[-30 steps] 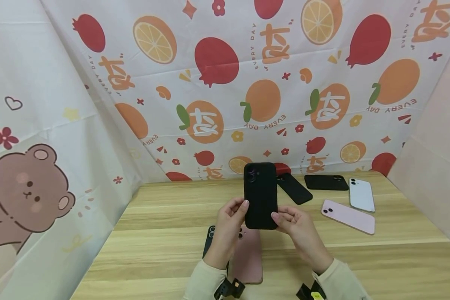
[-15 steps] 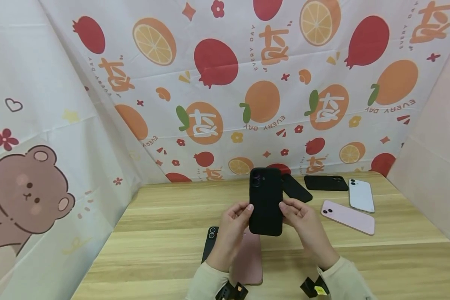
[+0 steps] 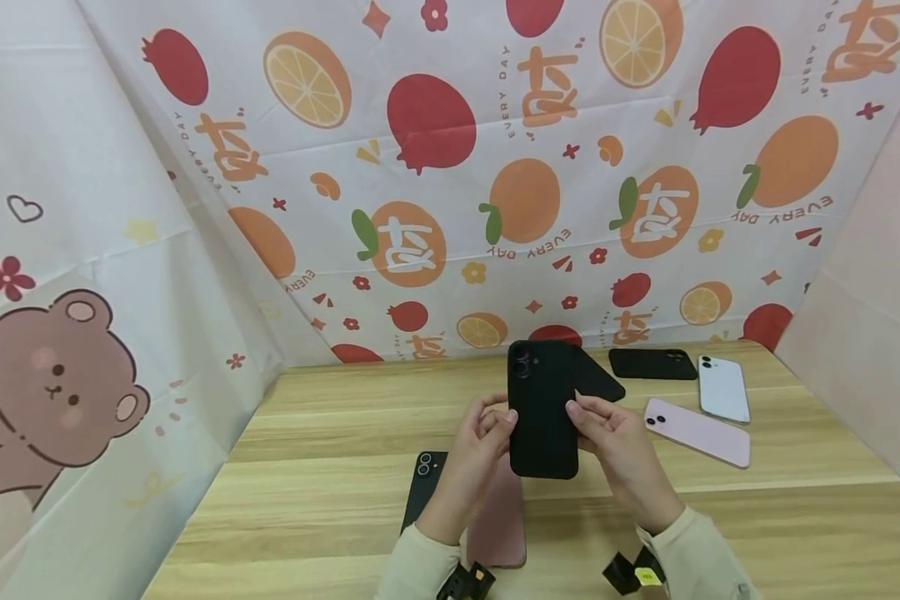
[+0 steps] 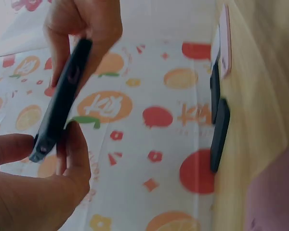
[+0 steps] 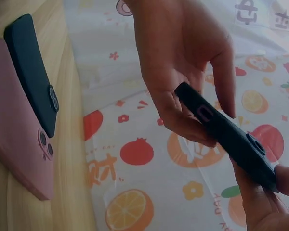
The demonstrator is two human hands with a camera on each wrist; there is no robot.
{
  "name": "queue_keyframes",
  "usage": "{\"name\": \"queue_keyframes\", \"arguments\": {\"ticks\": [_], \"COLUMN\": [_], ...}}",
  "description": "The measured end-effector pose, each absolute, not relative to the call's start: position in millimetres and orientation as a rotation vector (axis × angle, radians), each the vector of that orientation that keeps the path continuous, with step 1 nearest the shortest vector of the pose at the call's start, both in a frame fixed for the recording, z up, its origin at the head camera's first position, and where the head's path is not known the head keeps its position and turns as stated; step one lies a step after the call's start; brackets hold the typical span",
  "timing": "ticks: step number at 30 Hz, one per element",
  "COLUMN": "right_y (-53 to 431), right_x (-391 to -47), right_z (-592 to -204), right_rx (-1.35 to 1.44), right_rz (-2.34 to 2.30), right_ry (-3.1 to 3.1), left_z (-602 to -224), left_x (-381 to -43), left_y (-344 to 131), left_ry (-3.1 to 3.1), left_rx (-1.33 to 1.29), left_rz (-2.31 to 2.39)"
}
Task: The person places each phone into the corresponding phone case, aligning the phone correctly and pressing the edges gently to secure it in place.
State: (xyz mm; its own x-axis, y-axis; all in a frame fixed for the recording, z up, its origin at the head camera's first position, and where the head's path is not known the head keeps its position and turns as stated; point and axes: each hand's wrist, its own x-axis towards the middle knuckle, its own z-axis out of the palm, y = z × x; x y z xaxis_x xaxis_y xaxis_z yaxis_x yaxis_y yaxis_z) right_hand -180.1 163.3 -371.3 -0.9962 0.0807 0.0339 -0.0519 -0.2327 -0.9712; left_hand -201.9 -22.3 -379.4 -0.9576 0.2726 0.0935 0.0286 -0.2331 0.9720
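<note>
Both hands hold up a black phone [image 3: 543, 417] above the table, its back with the cameras turned toward the head view. My left hand [image 3: 474, 462] pinches its left edge between thumb and fingers. On the opposite edge, my right hand [image 3: 621, 454] pinches it the same way. The left wrist view shows the phone [image 4: 67, 96] edge-on between the two hands. Below the left hand lie a pink phone [image 3: 497, 525] and a dark phone [image 3: 424, 487], both partly hidden by the left arm.
Behind the held phone, another black phone [image 3: 598, 375] lies partly covered. Farther right are a black phone [image 3: 652, 364], a white phone [image 3: 723, 389] and a light pink phone [image 3: 697, 432]. A printed cloth [image 3: 435, 125] hangs behind the wooden table [image 3: 307, 467].
The held black phone and both hands have moved a little to the right and down. It now covers more of the black phone lying behind it. The phones on the table stay put.
</note>
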Motion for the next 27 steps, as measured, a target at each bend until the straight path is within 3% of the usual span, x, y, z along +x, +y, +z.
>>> {"name": "queue_keyframes", "arguments": {"ticks": [27], "right_y": [153.5], "right_x": [-176.4], "right_z": [-375.9], "right_rx": [0.057], "right_rz": [2.42], "right_ry": [-2.072], "left_z": [-374.6], "left_x": [-201.6], "left_y": [-28.9], "left_ry": [1.878], "left_rx": [0.279], "left_rz": [2.556]}}
